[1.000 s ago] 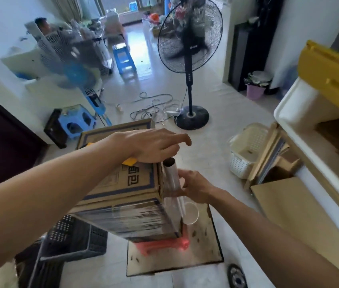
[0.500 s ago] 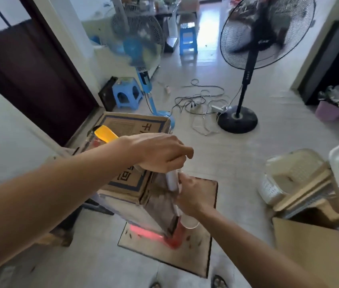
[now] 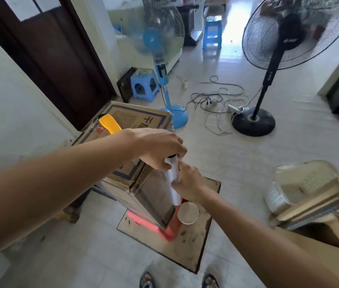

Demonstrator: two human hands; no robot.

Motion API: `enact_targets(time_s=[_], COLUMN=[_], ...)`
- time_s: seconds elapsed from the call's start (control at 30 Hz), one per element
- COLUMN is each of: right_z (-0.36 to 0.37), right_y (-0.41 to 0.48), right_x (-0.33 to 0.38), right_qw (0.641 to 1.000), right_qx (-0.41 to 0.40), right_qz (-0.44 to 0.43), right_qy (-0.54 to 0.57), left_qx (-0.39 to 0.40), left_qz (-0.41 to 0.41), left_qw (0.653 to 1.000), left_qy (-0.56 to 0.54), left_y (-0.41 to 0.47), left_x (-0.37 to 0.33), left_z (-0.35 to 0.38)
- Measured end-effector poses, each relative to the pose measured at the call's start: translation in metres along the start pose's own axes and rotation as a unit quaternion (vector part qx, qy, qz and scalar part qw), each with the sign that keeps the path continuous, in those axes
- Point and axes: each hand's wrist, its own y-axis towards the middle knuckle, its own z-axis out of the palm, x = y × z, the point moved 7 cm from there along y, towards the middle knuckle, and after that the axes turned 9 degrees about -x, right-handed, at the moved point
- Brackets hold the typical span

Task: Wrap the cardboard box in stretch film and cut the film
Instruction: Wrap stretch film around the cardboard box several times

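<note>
Both hands meet at centre frame on the film roll point(image 3: 173, 183), which stands nearly upright against the near corner of the box point(image 3: 131, 142). The left hand point(image 3: 160, 148) comes in from the left and caps the top end of the roll, fingers curled down over it. The right hand point(image 3: 187, 182) comes up from the lower right and closes around the roll's middle, its fingers hidden behind the tube. A wide tube end point(image 3: 187, 213) shows below the right hand, beside the roll's lower end; whether it belongs to the roll I cannot tell.

The box sits left of centre on a red stool point(image 3: 165, 230), which stands on a flat cardboard sheet point(image 3: 191, 248) on the floor. The side facing the camera already shines with stretched film point(image 3: 154, 194), so at least 1 face is covered and the wrapping looks to be in progress, with the cut not yet made.

A yellow cutter point(image 3: 110, 126) lies on the box top, toward the upper left, within easy reach for the cut.

To carry this pass well, I would keep the roll upright and close to the box so the film comes off flat, and hold steady tension, since slack film wrinkles and will not cling. The box perches on a small stool, so a hard sideways pull could tip it; pulling along each face should be safer. Each turn should overlap the last.
</note>
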Motion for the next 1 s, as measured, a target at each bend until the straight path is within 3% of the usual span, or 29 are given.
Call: enact_targets(time_s=[0.23, 0.37, 0.53, 0.63, 0.87, 1.0], right_z=[-0.01, -0.017, -0.042, -0.052, -0.043, -0.051], right_y=[0.016, 0.017, 0.013, 0.009, 0.02, 0.024], right_x=[0.01, 0.015, 0.026, 0.03, 0.042, 0.047], right_qw=[0.985, 0.98, 0.971, 0.975, 0.993, 0.991], right_qx=[0.036, 0.038, -0.032, -0.07, 0.0, -0.005], right_qz=[-0.12, -0.167, -0.209, -0.196, -0.119, -0.133], right_qy=[-0.117, -0.099, -0.113, -0.077, 0.025, 0.025], left_qx=[-0.036, -0.079, -0.144, -0.168, -0.196, -0.242], left_qz=[-0.007, -0.005, -0.01, -0.02, -0.073, -0.127], left_qw=[0.997, 0.993, 0.986, 0.983, 0.973, 0.958], left_qy=[0.061, 0.089, 0.079, 0.07, 0.101, 0.085], left_y=[0.003, -0.002, -0.007, -0.011, -0.012, -0.023], left_x=[0.002, 0.005, 0.002, 0.0, -0.003, 0.003], left_z=[0.004, 0.0, -0.006, -0.011, -0.015, -0.017])
